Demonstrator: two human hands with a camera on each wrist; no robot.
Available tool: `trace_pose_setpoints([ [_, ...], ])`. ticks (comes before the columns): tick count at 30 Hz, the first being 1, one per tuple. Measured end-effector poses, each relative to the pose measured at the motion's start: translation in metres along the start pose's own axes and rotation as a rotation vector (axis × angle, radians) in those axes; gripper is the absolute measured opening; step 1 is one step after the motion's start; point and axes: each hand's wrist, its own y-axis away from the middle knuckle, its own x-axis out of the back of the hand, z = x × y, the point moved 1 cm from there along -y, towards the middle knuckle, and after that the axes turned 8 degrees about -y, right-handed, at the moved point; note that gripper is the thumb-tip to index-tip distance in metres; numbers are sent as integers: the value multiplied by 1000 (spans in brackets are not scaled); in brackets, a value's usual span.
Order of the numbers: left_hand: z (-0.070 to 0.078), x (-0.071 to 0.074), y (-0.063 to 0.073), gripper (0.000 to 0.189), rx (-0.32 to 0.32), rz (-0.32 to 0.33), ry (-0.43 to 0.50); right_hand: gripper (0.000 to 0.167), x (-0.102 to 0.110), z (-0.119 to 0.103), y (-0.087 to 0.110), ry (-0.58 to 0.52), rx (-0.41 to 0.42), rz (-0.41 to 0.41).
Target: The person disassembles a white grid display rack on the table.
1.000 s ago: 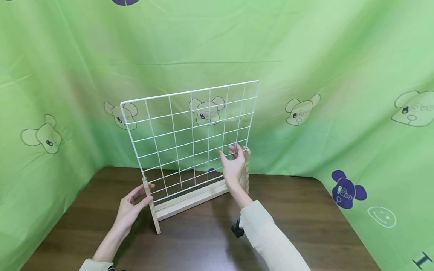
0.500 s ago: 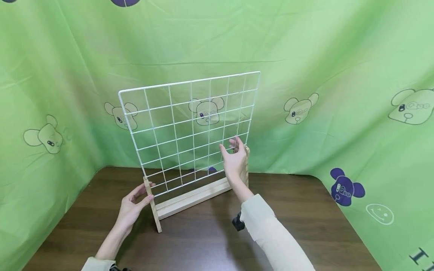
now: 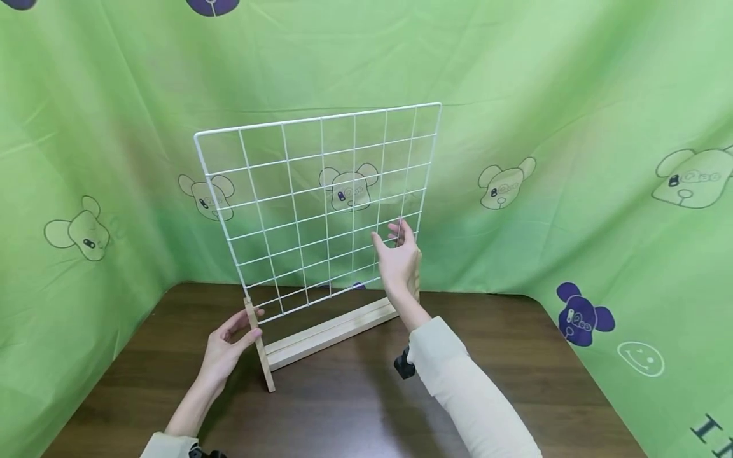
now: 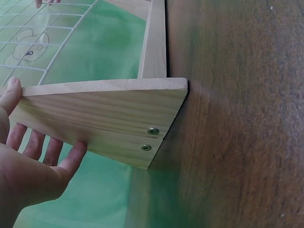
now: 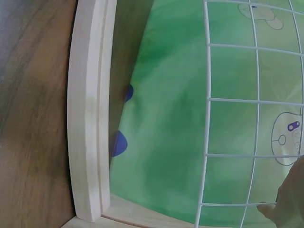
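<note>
A white wire grid panel (image 3: 321, 119) stands nearly upright between the two side pieces of a pale wooden stand (image 3: 332, 335). Its lower edge is raised above the stand's base rail, with a gap showing in the head and right wrist views. My right hand (image 3: 397, 262) holds the grid near its right side, fingers reaching through the wires. At the left, my left hand (image 3: 224, 350) grips the upper part of the wooden side panel (image 4: 95, 111), thumb on its front edge and fingers along the outer face. Two screw heads (image 4: 149, 137) show low on that panel.
The stand rests on a dark brown wooden table (image 3: 487, 381). Behind and around hangs a green cloth (image 3: 515, 76) printed with bear heads. A black device (image 3: 404, 364) is on the right wrist.
The grid has risen steadily within the stand, its lower edge moving farther from the base rail. My right hand has moved up with it, while my left hand keeps its grip on the side panel.
</note>
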Motion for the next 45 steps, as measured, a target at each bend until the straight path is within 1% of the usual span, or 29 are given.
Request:
trace_pose_setpoints([
  [6,-2,-1,-1,45,-8,1,1,71,0,-9,-2,72,-56,-9],
  [9,-1,-1,-2,46,-15,3,-2,71,0,-12,-5,87,-54,-11],
  [10,2,-1,-1,46,-10,4,-7,71,0,-13,-6,87,-50,-10],
  [13,2,-1,-1,47,-4,11,-13,70,0,-15,-8,79,-50,-17],
  [16,2,-2,-1,46,16,20,-19,70,2,-17,-8,49,-65,-23],
  [17,-1,-2,-2,46,15,18,-19,70,2,-17,-8,38,-72,-21],
  [21,-1,-3,-2,47,15,7,-19,69,5,-20,-9,-5,-86,-1],
  [25,-1,-2,-2,45,-3,4,-12,70,5,-25,-10,-12,-82,-7],
  [28,0,-1,-1,45,0,4,-9,72,3,-30,-11,-7,-82,-17],
  [31,1,0,0,46,1,-1,-7,71,-1,-33,-12,5,-90,-7],
  [34,1,1,1,47,3,1,-3,70,-6,-35,-14,-53,-61,8],
  [38,0,1,1,46,-1,14,-7,70,-11,-37,-18,-160,10,22],
  [42,-1,1,0,47,-10,5,-8,68,-12,-40,-21,-183,36,53],
  [45,-1,1,0,46,-14,4,-13,68,-12,-42,-22,-190,44,51],
])
